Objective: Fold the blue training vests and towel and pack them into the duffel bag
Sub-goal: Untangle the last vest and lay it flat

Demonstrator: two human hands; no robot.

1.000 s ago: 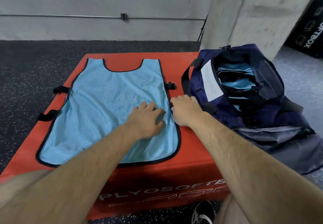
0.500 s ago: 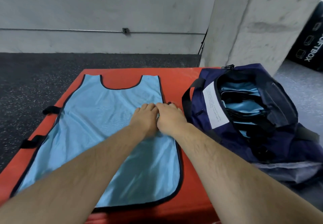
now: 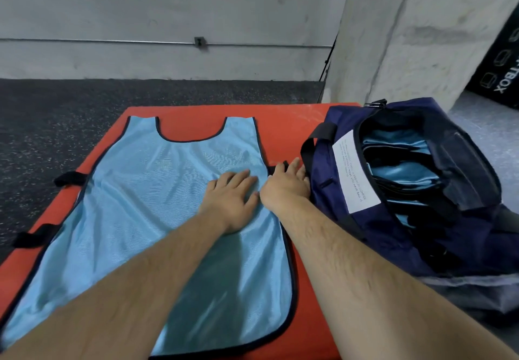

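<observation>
Surface: red padded box (image 3: 295, 124) on a dark gym floor, grey wall beyond.
Vest: blue vest (image 3: 140, 219) spread flat under both forearms. Its long axis runs straight away from me, neck end past my fingertips.
Left hand: left hand (image 3: 230, 199) lies flat on the mesh, fingers straight.
Right hand: right hand (image 3: 283, 188) sits just beside the left, fingers stretched over the black side strap (image 3: 285, 163). No pinch visible.
Bag: duffel bag (image 3: 351, 233) lies just right of my right hand, mouth open.
Judgement: the strap tuck falls to the right hand, which is nearer.
</observation>
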